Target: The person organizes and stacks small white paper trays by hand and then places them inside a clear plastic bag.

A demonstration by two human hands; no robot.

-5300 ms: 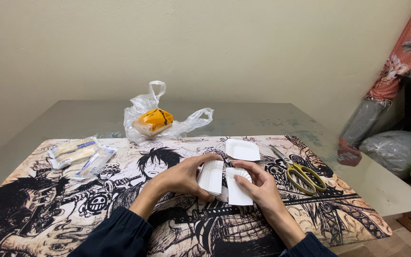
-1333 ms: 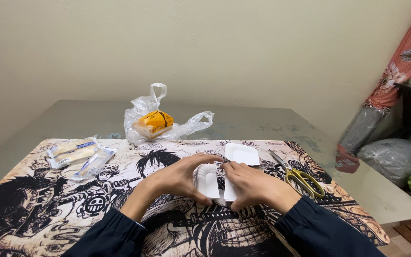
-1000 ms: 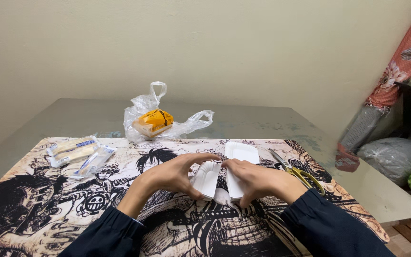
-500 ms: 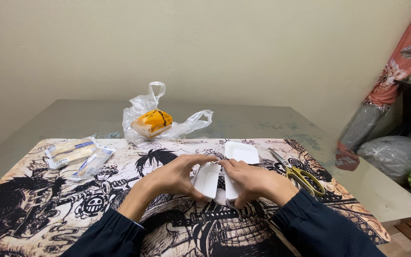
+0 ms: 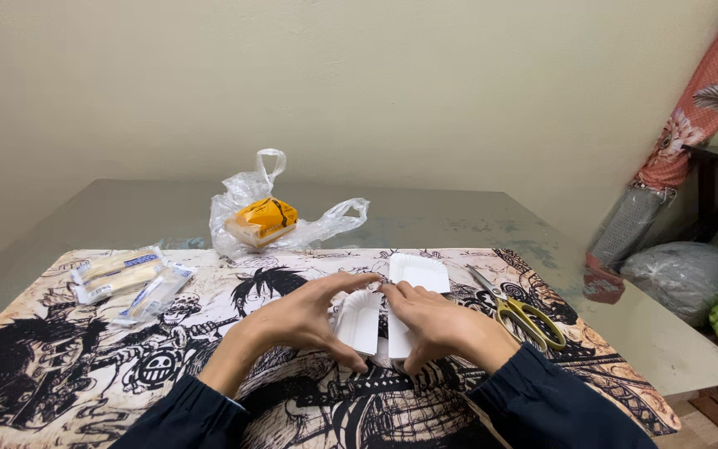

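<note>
my fingers on both hands are clamped on two white paper trays at frame centre; scissors lie just right on the bench.

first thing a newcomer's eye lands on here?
Probably the black-and-white cartoon-print mat covering the near table, and at its middle the left hand and right hand pinching two white paper tray halves. Next, yellow-handled scissors right of the hands.

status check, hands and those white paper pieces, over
Left hand grips folded white paper piece. Right hand pinches second white piece. Scissors lie right, apart. Nothing in the way.
</note>
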